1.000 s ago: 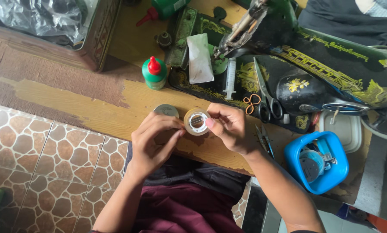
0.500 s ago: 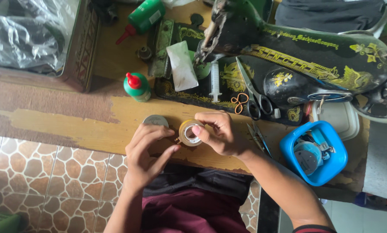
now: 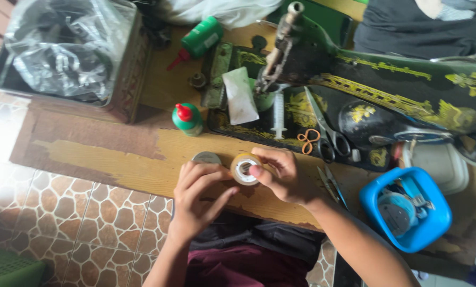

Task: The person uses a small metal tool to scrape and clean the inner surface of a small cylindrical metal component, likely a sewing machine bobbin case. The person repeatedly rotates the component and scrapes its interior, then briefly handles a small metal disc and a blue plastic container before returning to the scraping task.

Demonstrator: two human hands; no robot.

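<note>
Wooden worktop (image 3: 116,159), worn, paint patchy, runs across the view above a tiled floor (image 3: 62,223). Black sewing machine (image 3: 387,90) with gold ornament lies along the far right side. Tin box (image 3: 126,79) at far left, lined with a crumpled clear plastic bag (image 3: 62,48). Blue plastic tub (image 3: 408,212) at the right edge, small parts inside. Scissors (image 3: 323,133) rest on the machine bed, blades pointing away; a syringe (image 3: 279,114) lies just beside them. Green bottle with red cap (image 3: 187,118) stands upright near the machine bed; a second green bottle (image 3: 198,40) lies tilted farther back. Right hand (image 3: 286,178) pinches a small round roll (image 3: 244,169), yellowish rim, pale centre, thumb on its face, held just above the worktop's near edge. Left hand (image 3: 198,199) partly curled, fingertips touching the roll from the left. Small round grey lid (image 3: 206,158) flat on the worktop, just behind the left hand.
</note>
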